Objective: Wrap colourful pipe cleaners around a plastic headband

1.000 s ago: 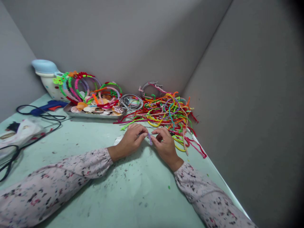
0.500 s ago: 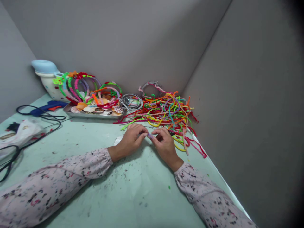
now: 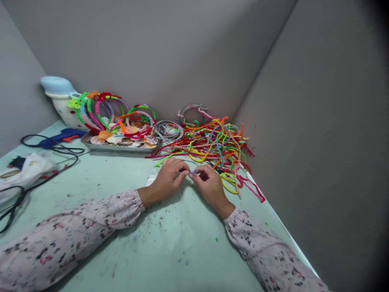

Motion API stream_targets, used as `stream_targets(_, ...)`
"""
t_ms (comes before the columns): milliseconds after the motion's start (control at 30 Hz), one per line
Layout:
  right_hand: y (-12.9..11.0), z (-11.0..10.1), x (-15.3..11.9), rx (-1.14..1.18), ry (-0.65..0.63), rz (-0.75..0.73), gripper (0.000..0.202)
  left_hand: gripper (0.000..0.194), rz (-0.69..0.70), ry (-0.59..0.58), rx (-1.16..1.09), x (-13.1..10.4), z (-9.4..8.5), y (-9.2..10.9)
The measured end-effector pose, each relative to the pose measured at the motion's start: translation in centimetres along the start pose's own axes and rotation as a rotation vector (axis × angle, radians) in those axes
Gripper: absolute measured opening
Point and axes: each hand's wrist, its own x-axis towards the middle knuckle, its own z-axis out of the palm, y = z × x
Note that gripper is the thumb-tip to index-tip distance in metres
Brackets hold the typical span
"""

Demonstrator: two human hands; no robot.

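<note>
Pale green table (image 3: 182,243) fills most of the view, with a big tangle of fuzzy stems (image 3: 212,140) at the far right, probably parked there so it's reachable without crowding the near side. Far left there's a metal tray (image 3: 121,149) with fuzzy hoops (image 3: 97,110) propped over shells (image 3: 114,140), maybe so they don't get squashed. A plastic bag (image 3: 38,168) and a looping black cord (image 3: 68,163) clutter the left; that cord could snag a sleeve, and stray stems poke out close to the right hand (image 3: 211,188). That hand and the left hand (image 3: 167,178) meet around the middle, each with thumb and fingertip pinched onto one tiny purple fuzzy piece (image 3: 193,172), I'd guess to control both ends. Fingers hide much of it, so can't tell its shape tbh.
</note>
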Motion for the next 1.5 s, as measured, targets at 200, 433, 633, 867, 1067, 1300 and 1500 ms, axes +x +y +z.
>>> stream_targets(200,0.02,-0.01,-0.05,-0.009,-0.023,0.005,0.012,0.014,-0.013,0.01,-0.001,-0.05,0.12,-0.12)
stream_targets(433,-0.22,-0.06,0.05,0.011,-0.018,0.01,0.007,0.014,-0.005,0.001,0.013,-0.01,0.11,-0.1)
stream_targets(633,-0.01,-0.05,0.18,0.044,-0.032,0.064,0.009,0.015,0.017,-0.004,0.023,-0.04,0.17,-0.14)
stream_targets(867,-0.11,-0.19,0.26,0.08,-0.075,0.114,0.012,0.013,0.026,-0.005,0.037,-0.13,0.1,-0.1)
stream_targets(1067,0.02,-0.08,0.23,0.119,-0.078,0.14,0.014,0.007,0.03,0.002,0.045,-0.16,0.08,-0.1)
stream_targets(1300,0.49,0.07,0.1,0.174,-0.099,0.138,0.012,0.006,-0.002,0.035,0.052,-0.16,0.29,-0.2)
stream_targets(1500,0.53,0.15,-0.05,0.122,-0.092,0.124,0.01,0.007,-0.009,0.054,0.072,-0.16,0.39,-0.29)
